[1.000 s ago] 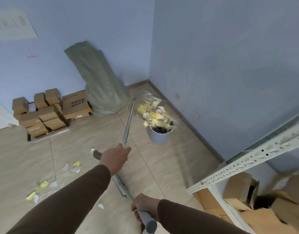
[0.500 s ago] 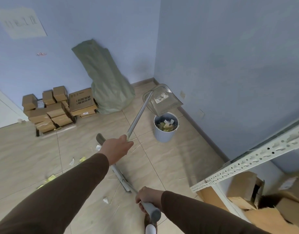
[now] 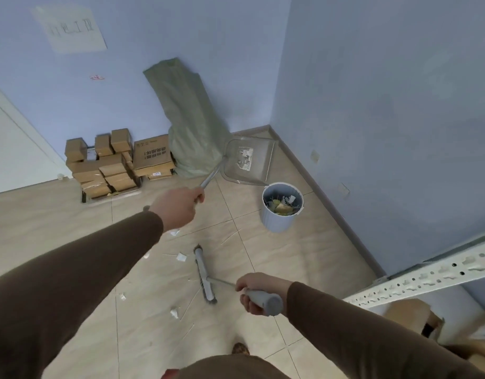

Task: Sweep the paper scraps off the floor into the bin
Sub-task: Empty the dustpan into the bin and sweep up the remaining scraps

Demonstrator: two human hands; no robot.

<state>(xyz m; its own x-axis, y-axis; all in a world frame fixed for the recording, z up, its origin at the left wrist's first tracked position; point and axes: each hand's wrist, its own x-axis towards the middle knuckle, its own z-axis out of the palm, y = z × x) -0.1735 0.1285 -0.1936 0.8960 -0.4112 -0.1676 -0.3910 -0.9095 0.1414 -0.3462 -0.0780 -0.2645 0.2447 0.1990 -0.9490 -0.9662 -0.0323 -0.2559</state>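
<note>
Dustpan (image 3: 248, 162) gripped by left hand (image 3: 178, 206) just above bin (image 3: 282, 207), broom (image 3: 205, 274) clenched in right hand (image 3: 259, 292); scraps (image 3: 181, 257) left on near floor could be scattered if broom is swung carelessly.

The left hand (image 3: 178, 207) grips the metal handle of a clear dustpan (image 3: 248, 162), held in the air with its tray tipped just above and behind the bin (image 3: 282, 207). The bin stands on the tiled floor (image 3: 304, 258) near the corner of the blue walls and holds yellow and white paper scraps (image 3: 282, 205). The right hand (image 3: 259, 292) is closed around the grey grip of a broom (image 3: 205, 276), whose head lies on the floor between the two arms. A few white scraps (image 3: 181, 257) lie on the tiles beside the broom head. A green sack (image 3: 189, 119) leans against the far wall, next to stacked cardboard boxes (image 3: 112, 162). A perforated shelf rail (image 3: 427, 277) crosses the right edge.
</note>
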